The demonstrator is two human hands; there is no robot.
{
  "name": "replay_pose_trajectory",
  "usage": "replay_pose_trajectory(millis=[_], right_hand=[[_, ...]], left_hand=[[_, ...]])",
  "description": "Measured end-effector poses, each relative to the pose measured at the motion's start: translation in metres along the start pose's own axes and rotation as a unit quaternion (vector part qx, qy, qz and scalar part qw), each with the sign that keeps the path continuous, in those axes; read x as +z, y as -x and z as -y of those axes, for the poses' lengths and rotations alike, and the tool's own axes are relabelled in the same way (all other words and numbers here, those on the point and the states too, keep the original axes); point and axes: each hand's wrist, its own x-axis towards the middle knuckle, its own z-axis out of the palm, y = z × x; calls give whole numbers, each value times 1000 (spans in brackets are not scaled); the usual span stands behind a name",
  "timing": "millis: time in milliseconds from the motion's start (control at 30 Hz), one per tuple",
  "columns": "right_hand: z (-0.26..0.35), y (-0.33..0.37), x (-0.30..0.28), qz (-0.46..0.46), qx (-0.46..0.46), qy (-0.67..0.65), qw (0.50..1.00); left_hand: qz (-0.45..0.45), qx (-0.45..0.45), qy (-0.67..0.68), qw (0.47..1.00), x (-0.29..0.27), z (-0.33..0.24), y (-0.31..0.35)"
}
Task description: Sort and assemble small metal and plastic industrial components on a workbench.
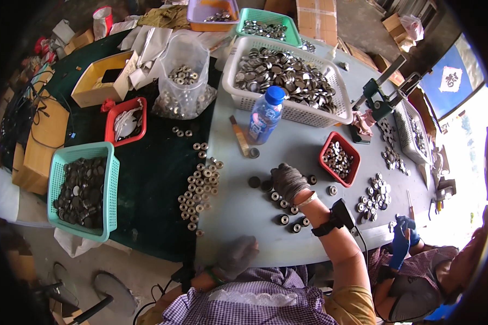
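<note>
My right hand (290,181), in a grey glove, reaches over the grey tabletop with its fingers curled down. What they hold, if anything, is hidden. Dark discs (254,182) lie just left of it, and several small metal rings with dark rims (284,219) stand below and beside it. Close to my body, my left hand (238,257), also gloved in grey, rests at the table's near edge with its fingers curled in; its contents are hidden too. A larger group of metal rings (199,189) is spread along the seam of the green and grey surfaces.
A blue-capped bottle (264,116) stands before a white basket (331,111) heaped with metal discs. A red bin (354,176) of small parts is right of my hand. Teal basket (111,189) at left; hand press (378,97) at right. A co-worker's blue-gloved hand (401,241) is nearby.
</note>
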Motion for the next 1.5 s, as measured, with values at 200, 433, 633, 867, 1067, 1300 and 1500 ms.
replay_pose_trajectory(millis=[200,433,633,867,1067,1300,1500], right_hand=[[7,-3,-2,23,-11,49,998],[95,36,45,-124,-198,-194,953],[192,49,68,25,-232,-215,948],[137,70,73,29,-93,-190,977],[59,56,55,-37,-197,31,979],[23,31,12,-197,-80,-149,966],[23,24,8,-149,-148,-36,977]], left_hand=[[-4,80,-72,994,-2,0,4],[-66,49,-31,996,-18,11,41],[-161,3,-14,987,-37,9,67],[-209,9,-48,977,-42,23,49],[-166,-1,-60,984,-36,31,28],[-124,26,-83,988,-38,27,22],[-127,42,-81,988,-38,25,21]])
